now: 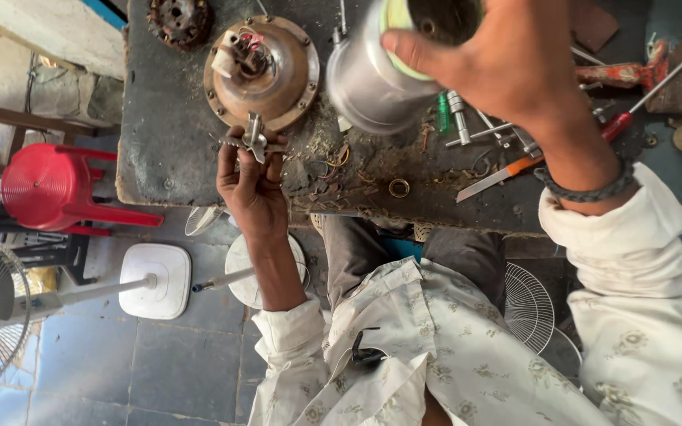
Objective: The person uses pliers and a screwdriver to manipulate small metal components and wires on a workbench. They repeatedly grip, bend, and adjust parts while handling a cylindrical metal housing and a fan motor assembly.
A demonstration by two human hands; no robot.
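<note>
**A:** So the workbench is a dark, grimy slab. The biggest thing on it is the round rusty motor housing, sitting toward the left edge with wires poking out of the middle. Right next to it, lifted off the surface, is a shiny metal cylinder.

**B:** Which hand has the cylinder?

**A:** The right hand. Its fingers are wrapped round the top rim and the thumb is pressed on the side. That part is blurry, so I can't tell exactly how firm the grip is. The left hand is pinched shut on a small metal cross-shaped part, held upright just below the housing's near rim, over the bench's front edge.

**B:** Any tips for handling that?

**A:** I'd say hold the little part by its stem like that, so the arms stay visible, and hold the cylinder level, close to the bench. The loose stuff at the right end is a red-handled screwdriver, an orange-handled knife, and a brass ring near the front edge.
</note>
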